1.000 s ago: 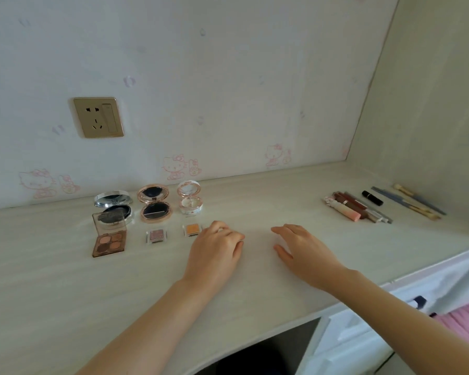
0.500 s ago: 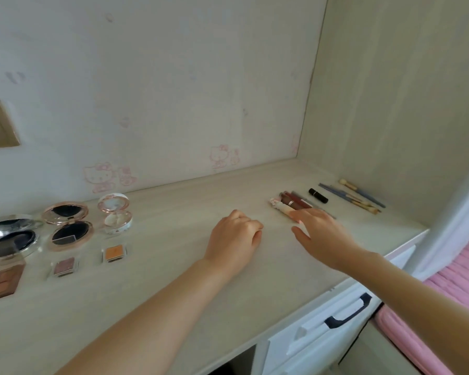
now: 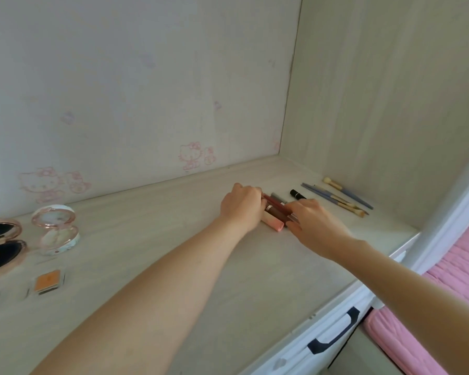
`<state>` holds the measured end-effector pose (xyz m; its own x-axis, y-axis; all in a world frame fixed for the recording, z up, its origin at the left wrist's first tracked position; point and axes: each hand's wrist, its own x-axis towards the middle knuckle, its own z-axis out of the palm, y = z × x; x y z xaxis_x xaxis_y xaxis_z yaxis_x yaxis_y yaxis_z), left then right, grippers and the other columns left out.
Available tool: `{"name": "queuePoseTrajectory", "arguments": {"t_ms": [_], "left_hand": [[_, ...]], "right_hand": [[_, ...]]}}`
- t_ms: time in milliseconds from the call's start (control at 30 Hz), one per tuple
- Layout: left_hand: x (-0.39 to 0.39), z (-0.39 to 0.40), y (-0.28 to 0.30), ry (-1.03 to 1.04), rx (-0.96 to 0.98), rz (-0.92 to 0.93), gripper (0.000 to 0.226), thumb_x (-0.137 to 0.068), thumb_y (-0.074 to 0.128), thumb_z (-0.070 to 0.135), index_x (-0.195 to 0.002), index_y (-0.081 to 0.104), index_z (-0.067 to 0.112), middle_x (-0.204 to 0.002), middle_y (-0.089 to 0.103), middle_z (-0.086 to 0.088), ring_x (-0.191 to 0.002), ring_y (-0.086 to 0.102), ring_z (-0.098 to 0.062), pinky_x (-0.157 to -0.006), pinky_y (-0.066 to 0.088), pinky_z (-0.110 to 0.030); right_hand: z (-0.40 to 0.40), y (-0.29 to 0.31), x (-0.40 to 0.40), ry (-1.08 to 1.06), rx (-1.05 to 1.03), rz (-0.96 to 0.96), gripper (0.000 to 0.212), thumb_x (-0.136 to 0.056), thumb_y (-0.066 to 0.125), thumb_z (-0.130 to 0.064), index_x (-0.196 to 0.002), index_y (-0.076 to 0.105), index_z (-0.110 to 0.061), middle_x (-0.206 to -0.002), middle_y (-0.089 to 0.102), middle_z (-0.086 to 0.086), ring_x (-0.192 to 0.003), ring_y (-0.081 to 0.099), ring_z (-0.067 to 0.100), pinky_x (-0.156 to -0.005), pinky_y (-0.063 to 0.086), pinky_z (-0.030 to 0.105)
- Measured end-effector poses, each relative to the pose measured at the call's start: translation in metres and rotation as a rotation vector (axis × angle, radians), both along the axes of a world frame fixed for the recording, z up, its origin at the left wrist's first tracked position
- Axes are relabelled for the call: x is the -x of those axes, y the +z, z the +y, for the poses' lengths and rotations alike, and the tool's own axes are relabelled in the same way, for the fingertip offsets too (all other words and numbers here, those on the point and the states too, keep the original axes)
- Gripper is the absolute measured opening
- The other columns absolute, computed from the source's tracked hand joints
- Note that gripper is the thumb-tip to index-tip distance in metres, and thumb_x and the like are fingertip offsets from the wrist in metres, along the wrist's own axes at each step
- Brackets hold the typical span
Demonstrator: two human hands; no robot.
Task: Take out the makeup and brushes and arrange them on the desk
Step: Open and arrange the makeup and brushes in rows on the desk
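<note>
Desk (image 3: 173, 239) against cartoon-cat wallpaper (image 3: 119, 104)

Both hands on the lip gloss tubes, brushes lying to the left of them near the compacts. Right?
Not quite. In the head view the brushes lie to the right of the lip gloss tubes, by the side panel. Both the left hand and right hand are on the tubes.
</note>
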<state>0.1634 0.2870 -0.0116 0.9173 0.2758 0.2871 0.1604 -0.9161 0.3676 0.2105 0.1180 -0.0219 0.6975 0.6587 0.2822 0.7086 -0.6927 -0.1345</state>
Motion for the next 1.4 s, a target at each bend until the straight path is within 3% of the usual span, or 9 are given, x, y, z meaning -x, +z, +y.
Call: {"name": "queuePoseTrajectory", "arguments": {"t_ms": [233,333,533,700,833,967,1067,1233,1400], "left_hand": [[-0.019,-0.002,-0.003,0.074,0.119,0.183,0.032,-0.096,0.042,0.036,-0.114,0.062,0.017,-0.116,0.055,-0.017,-0.117,0.046,-0.032,-0.088,0.042,-0.038],[-0.021,-0.006,-0.003,0.091,0.178,0.184,0.03,-0.095,0.045,0.035,-0.108,0.062,0.014,-0.114,0.056,-0.017,-0.109,0.052,-0.032,-0.082,0.044,-0.037],[-0.022,-0.012,0.003,0.114,0.398,0.047,0.025,-0.094,0.049,0.031,-0.109,0.059,0.013,-0.114,0.06,-0.012,-0.104,0.056,-0.029,-0.082,0.045,-0.033],[-0.017,-0.019,0.012,0.089,0.605,-0.14,0.021,-0.09,0.056,0.027,-0.108,0.056,0.016,-0.106,0.064,-0.006,-0.101,0.056,-0.023,-0.079,0.041,-0.029],[-0.008,-0.025,0.025,0.048,0.724,-0.237,0.018,-0.086,0.062,0.019,-0.103,0.059,0.018,-0.1,0.067,-0.002,-0.092,0.06,-0.017,-0.073,0.039,-0.023],[0.011,-0.026,0.036,0.015,0.874,-0.299,0.02,-0.082,0.068,0.016,-0.102,0.062,0.015,-0.097,0.068,-0.003,-0.092,0.065,-0.019,-0.085,0.05,-0.031],[0.035,-0.019,0.04,-0.008,0.88,-0.334,0.022,-0.081,0.071,0.015,-0.102,0.064,0.014,-0.094,0.068,-0.001,-0.084,0.064,-0.014,-0.084,0.053,-0.033],[0.083,0.006,0.043,-0.001,0.909,-0.396,0.017,-0.081,0.071,0.01,-0.097,0.067,0.015,-0.093,0.069,-0.004,-0.081,0.062,-0.013,-0.088,0.054,-0.036],[0.141,0.041,0.043,0.023,0.892,-0.438,0.014,-0.079,0.074,0.01,-0.092,0.069,0.014,-0.084,0.071,0.001,-0.077,0.064,-0.007,-0.086,0.054,-0.032]], "right_hand": [[0.004,-0.011,-0.001,-0.003,0.014,-0.067,0.033,-0.094,0.054,-0.034,-0.122,0.056,-0.018,-0.124,0.055,-0.002,-0.12,0.044,0.019,-0.089,0.045,0.029],[0.003,-0.013,-0.002,-0.002,0.012,-0.079,0.031,-0.095,0.053,-0.031,-0.122,0.058,-0.017,-0.124,0.055,-0.001,-0.121,0.043,0.019,-0.091,0.044,0.03],[-0.001,-0.012,0.0,-0.037,-0.104,-0.062,0.031,-0.094,0.056,-0.025,-0.124,0.057,-0.017,-0.12,0.059,0.001,-0.121,0.043,0.02,-0.092,0.044,0.034],[0.004,-0.009,0.002,-0.13,-0.312,0.112,0.031,-0.091,0.057,-0.019,-0.121,0.052,-0.024,-0.11,0.058,0.006,-0.094,0.056,0.023,-0.076,0.046,0.03],[0.013,-0.005,0.007,-0.142,-0.473,0.221,0.03,-0.086,0.058,-0.011,-0.114,0.055,-0.021,-0.098,0.062,-0.003,-0.086,0.053,0.013,-0.066,0.04,0.019],[0.025,0.002,0.023,-0.138,-0.576,0.252,0.016,-0.089,0.059,-0.017,-0.104,0.058,-0.022,-0.079,0.057,-0.016,-0.079,0.055,0.006,-0.065,0.043,0.017],[0.035,0.007,0.04,-0.112,-0.624,0.271,0.011,-0.089,0.06,-0.021,-0.1,0.061,-0.021,-0.081,0.061,-0.012,-0.076,0.054,-0.001,-0.062,0.037,0.011],[0.055,0.015,0.074,-0.013,-0.665,0.36,0.012,-0.089,0.063,-0.023,-0.1,0.064,-0.02,-0.089,0.066,-0.012,-0.088,0.061,0.007,-0.079,0.049,0.024],[0.08,0.019,0.11,0.117,-0.64,0.377,0.009,-0.089,0.064,-0.021,-0.096,0.063,-0.026,-0.085,0.061,-0.022,-0.088,0.06,0.0,-0.076,0.045,0.013]]}}
